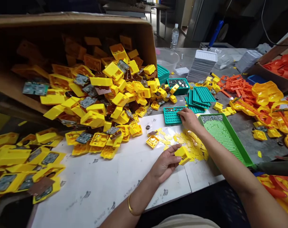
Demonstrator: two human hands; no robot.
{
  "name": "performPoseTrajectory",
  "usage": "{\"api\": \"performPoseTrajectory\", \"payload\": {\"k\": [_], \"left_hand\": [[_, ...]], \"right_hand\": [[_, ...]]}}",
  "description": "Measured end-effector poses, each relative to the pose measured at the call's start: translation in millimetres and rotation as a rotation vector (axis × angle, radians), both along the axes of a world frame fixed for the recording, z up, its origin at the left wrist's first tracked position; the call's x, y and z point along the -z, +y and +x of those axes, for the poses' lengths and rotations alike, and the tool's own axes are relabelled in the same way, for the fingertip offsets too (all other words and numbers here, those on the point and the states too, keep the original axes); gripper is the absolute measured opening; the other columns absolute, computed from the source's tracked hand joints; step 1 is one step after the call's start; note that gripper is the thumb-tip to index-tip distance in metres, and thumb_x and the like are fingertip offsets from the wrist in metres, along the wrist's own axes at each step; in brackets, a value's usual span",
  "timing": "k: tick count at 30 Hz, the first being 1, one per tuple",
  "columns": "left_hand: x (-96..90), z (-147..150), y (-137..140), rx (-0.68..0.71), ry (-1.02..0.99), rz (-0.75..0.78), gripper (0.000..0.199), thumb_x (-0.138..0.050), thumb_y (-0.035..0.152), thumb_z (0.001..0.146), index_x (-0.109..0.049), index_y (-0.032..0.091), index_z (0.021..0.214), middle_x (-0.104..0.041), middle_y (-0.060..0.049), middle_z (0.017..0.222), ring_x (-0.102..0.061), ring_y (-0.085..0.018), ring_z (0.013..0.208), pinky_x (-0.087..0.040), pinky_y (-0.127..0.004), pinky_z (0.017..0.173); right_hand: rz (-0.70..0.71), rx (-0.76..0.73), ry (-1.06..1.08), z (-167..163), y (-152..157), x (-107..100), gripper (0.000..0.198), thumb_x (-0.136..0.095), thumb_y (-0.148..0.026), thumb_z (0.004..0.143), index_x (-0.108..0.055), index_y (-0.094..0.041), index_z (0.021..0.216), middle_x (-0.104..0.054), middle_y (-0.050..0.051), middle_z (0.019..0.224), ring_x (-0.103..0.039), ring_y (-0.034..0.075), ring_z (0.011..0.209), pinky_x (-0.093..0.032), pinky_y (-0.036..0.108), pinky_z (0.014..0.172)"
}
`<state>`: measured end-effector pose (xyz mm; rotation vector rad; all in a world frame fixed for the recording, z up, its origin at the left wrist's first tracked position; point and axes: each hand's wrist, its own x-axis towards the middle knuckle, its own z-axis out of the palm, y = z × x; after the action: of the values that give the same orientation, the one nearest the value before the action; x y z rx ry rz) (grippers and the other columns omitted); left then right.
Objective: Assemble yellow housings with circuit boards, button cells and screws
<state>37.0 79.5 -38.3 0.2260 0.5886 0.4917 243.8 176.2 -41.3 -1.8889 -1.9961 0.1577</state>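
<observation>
- Yellow hsgs (120,99) heaped, spilling from ctn (6,68).
- L hand (166,162) grasping yel. hsg (184,155) by yel. scraps (195,144); keep level, steady.
- Teal tray (173,118), sm. pcs (172,109) at back: R hand (190,119) there, grip can't tell; rec. 1 pc/time.

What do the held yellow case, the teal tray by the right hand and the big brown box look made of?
Yellow case: likely moulded plastic, satin; opaque, evenly coloured.
Teal tray: probably plastic too, slight sheen; one even colour, regular dimples.
Brown box: looks like cardboard, matte; dull brown, thin panel edges.
</observation>
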Motion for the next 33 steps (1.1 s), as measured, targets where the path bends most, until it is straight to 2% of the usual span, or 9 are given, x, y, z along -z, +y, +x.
{"api": "performPoseTrajectory", "payload": {"k": [2, 5, 10, 15, 19, 22, 27, 33], "left_hand": [[0.9, 1, 1, 0.012, 0.008, -0.004, 0.058, -0.076, 0.003, 0.058, -0.06, 0.013, 0.113, -0.071, -0.005, 0.097, -0.067, -0.016, 0.091, -0.042, -0.031, 0.1], [2.5, 1, 1, 0.025, 0.012, 0.006, 0.059, -0.076, 0.005, 0.059, -0.061, 0.011, 0.116, -0.071, -0.007, 0.101, -0.066, -0.015, 0.095, -0.041, -0.028, 0.1], [5.5, 0, 1, -0.001, 0.014, 0.0, 0.056, -0.076, 0.003, 0.06, -0.058, 0.014, 0.112, -0.071, -0.006, 0.1, -0.067, -0.013, 0.089, -0.047, -0.023, 0.087], [6.5, -1, 2, -0.016, 0.002, -0.007, 0.056, -0.077, 0.003, 0.06, -0.053, 0.017, 0.108, -0.071, -0.007, 0.102, -0.068, -0.014, 0.09, -0.05, -0.023, 0.085], [5.3, -1, 3, -0.017, 0.012, -0.015, 0.058, -0.078, 0.003, 0.06, -0.053, 0.017, 0.11, -0.071, -0.008, 0.104, -0.069, -0.014, 0.089, -0.051, -0.021, 0.082], [4.3, -1, 3, -0.019, 0.018, -0.011, 0.057, -0.078, 0.004, 0.061, -0.054, 0.016, 0.112, -0.071, -0.008, 0.104, -0.069, -0.012, 0.087, -0.051, -0.02, 0.079], [2.6, 0, 4, -0.011, 0.038, 0.005, 0.056, -0.078, 0.005, 0.062, -0.058, 0.013, 0.114, -0.07, -0.005, 0.099, -0.068, -0.011, 0.083, -0.052, -0.019, 0.077], [2.5, -2, 4, -0.03, 0.075, 0.026, 0.05, -0.079, 0.006, 0.062, -0.059, 0.017, 0.107, -0.07, -0.003, 0.094, -0.067, -0.011, 0.081, -0.053, -0.02, 0.073]], "right_hand": [[0.001, -0.012, 0.007, 4, -5, -3, 0.035, -0.044, -0.011, 0.088, -0.07, -0.018, 0.111, -0.065, 0.013, 0.111, -0.06, 0.025, 0.101, -0.047, 0.038, 0.087], [0.034, 0.05, 0.02, 16, -7, -10, 0.039, -0.04, -0.011, 0.089, -0.066, -0.019, 0.117, -0.062, 0.012, 0.117, -0.059, 0.022, 0.104, -0.046, 0.035, 0.087], [-0.002, 0.139, -0.012, 24, -4, -12, 0.029, -0.048, -0.021, 0.089, -0.073, -0.02, 0.104, -0.067, 0.011, 0.094, -0.058, 0.023, 0.085, -0.043, 0.035, 0.074], [-0.081, 0.119, -0.056, 13, 4, -11, 0.022, -0.055, -0.026, 0.086, -0.076, -0.023, 0.093, -0.067, 0.011, 0.096, -0.055, 0.025, 0.09, -0.037, 0.034, 0.07], [-0.159, 0.103, -0.042, 11, 10, -20, 0.019, -0.058, -0.018, 0.081, -0.076, -0.021, 0.083, -0.069, 0.01, 0.087, -0.057, 0.024, 0.085, -0.035, 0.032, 0.067], [-0.204, 0.114, 0.014, 17, 10, -28, 0.018, -0.059, -0.016, 0.08, -0.075, -0.02, 0.087, -0.071, 0.008, 0.085, -0.06, 0.021, 0.081, -0.036, 0.03, 0.065], [-0.291, 0.121, 0.157, 25, 2, -30, 0.015, -0.065, -0.027, 0.079, -0.075, -0.018, 0.087, -0.073, 0.004, 0.08, -0.064, 0.016, 0.073, -0.043, 0.026, 0.063], [-0.327, 0.152, 0.169, 22, 3, -26, 0.02, -0.067, -0.026, 0.076, -0.076, -0.017, 0.092, -0.075, 0.006, 0.082, -0.067, 0.02, 0.077, -0.045, 0.028, 0.066]]}}
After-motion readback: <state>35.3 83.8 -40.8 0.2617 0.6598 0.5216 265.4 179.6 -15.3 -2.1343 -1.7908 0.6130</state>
